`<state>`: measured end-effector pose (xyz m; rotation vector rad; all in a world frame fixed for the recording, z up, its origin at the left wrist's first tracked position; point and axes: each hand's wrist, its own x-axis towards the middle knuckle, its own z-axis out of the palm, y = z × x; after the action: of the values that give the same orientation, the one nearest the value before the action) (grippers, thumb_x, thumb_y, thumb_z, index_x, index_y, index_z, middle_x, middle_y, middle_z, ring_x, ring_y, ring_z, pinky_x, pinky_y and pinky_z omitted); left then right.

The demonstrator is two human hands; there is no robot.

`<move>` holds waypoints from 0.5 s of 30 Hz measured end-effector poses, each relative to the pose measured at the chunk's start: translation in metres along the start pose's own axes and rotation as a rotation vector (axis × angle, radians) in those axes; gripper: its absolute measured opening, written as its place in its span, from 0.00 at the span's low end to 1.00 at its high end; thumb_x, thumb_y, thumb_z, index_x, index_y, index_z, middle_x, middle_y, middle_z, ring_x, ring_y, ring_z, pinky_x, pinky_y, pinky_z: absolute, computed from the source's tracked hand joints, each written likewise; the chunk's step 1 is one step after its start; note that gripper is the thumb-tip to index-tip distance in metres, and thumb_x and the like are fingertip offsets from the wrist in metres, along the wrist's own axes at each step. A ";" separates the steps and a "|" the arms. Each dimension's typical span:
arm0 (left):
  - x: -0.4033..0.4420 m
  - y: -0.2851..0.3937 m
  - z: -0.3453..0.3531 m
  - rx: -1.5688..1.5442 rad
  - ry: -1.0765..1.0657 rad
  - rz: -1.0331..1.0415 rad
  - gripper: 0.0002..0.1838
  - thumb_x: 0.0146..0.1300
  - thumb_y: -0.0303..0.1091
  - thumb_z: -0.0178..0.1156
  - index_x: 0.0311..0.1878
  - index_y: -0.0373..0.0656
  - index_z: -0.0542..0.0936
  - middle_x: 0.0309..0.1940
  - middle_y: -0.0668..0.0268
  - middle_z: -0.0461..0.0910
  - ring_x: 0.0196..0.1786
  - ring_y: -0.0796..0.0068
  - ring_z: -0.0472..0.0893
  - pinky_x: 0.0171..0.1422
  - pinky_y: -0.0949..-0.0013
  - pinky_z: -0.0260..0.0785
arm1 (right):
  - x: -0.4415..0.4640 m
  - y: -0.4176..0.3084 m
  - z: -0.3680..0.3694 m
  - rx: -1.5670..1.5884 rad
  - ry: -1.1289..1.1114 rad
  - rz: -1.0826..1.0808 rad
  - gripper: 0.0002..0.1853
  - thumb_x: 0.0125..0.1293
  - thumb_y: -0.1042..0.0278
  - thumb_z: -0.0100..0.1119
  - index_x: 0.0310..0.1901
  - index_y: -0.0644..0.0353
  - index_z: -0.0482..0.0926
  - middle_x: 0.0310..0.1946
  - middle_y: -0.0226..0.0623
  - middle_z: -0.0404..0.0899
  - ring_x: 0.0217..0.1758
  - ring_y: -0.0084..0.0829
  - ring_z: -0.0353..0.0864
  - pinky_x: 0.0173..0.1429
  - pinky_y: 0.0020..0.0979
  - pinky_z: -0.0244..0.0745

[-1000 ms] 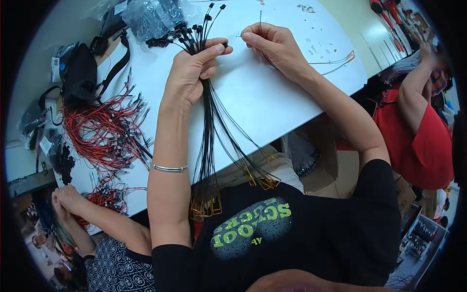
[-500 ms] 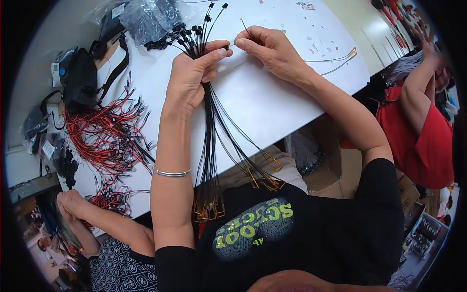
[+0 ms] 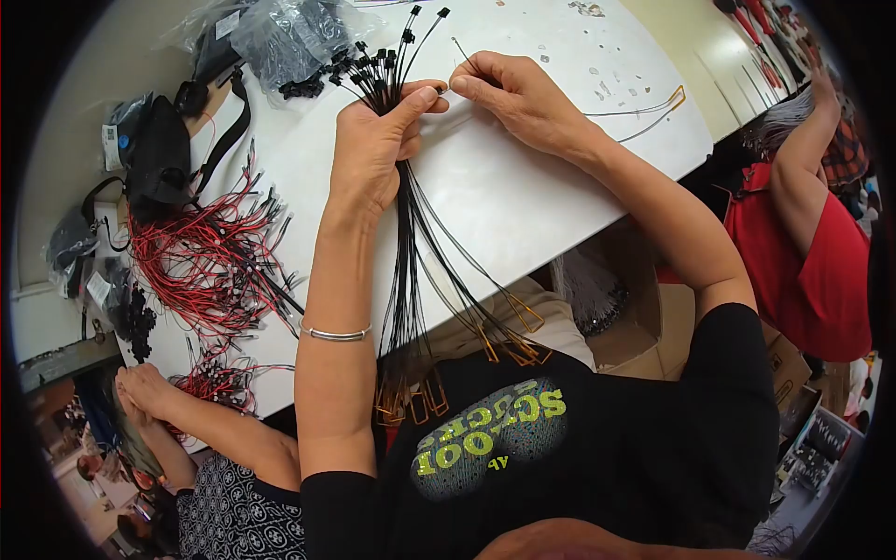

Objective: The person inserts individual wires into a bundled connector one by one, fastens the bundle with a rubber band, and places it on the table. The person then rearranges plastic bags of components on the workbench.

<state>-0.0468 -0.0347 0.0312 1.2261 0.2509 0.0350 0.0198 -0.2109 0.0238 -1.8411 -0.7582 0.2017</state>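
Note:
My left hand point(image 3: 381, 140) is closed around a bundle of thin black wires point(image 3: 407, 224). Black connectors point(image 3: 383, 63) fan out above the fist, and the lower ends with yellow-orange loops point(image 3: 511, 347) hang over the table edge against my shirt. Between that hand's thumb and forefinger is a small black connector point(image 3: 440, 90). My right hand point(image 3: 509, 93) pinches a thin dark wire point(image 3: 464, 52) close beside it. One tip of the wire sticks up; farther right, wire strands with a yellow loop point(image 3: 679, 94) lie on the table. Whether wire and connector touch is too small to tell.
Red and black wires point(image 3: 210, 271) are heaped on the white table point(image 3: 504, 215) at left. Behind them lie a black bag point(image 3: 157, 163) and clear plastic bags point(image 3: 289, 42). Co-workers' arms show at lower left and far right. A cardboard box point(image 3: 653, 336) stands below the table.
The view has shifted slightly. My left hand and the bundle appear a little farther right, with the connector close to my right fingertips. Both hands keep their grip.

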 end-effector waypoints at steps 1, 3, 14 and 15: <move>0.000 0.000 0.000 0.007 0.010 0.005 0.09 0.59 0.27 0.66 0.41 0.33 0.84 0.28 0.59 0.84 0.17 0.90 0.62 0.19 0.86 0.47 | 0.000 0.000 0.000 0.007 0.000 0.012 0.12 0.72 0.60 0.55 0.36 0.61 0.79 0.21 0.22 0.66 0.22 0.14 0.57 0.26 0.17 0.53; 0.001 0.000 0.001 0.007 0.008 0.003 0.09 0.59 0.27 0.66 0.41 0.33 0.84 0.28 0.59 0.84 0.17 0.90 0.62 0.19 0.86 0.47 | 0.000 -0.002 -0.002 0.021 -0.006 0.023 0.13 0.72 0.60 0.55 0.36 0.61 0.79 0.21 0.22 0.66 0.22 0.14 0.57 0.26 0.17 0.52; -0.002 -0.001 0.003 0.059 0.025 0.013 0.10 0.60 0.27 0.66 0.43 0.34 0.84 0.30 0.61 0.84 0.17 0.92 0.58 0.18 0.87 0.45 | 0.003 0.003 0.000 -0.030 -0.015 0.019 0.13 0.71 0.60 0.55 0.34 0.61 0.79 0.20 0.22 0.66 0.22 0.15 0.58 0.25 0.18 0.53; -0.002 -0.001 0.003 0.058 0.026 0.017 0.10 0.59 0.26 0.66 0.43 0.34 0.84 0.30 0.61 0.84 0.17 0.92 0.58 0.19 0.87 0.45 | 0.004 0.003 0.000 -0.043 -0.006 0.024 0.13 0.71 0.60 0.54 0.34 0.61 0.79 0.20 0.22 0.66 0.22 0.15 0.58 0.25 0.18 0.53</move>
<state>-0.0480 -0.0379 0.0315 1.2861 0.2661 0.0590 0.0238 -0.2094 0.0221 -1.8921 -0.7505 0.2076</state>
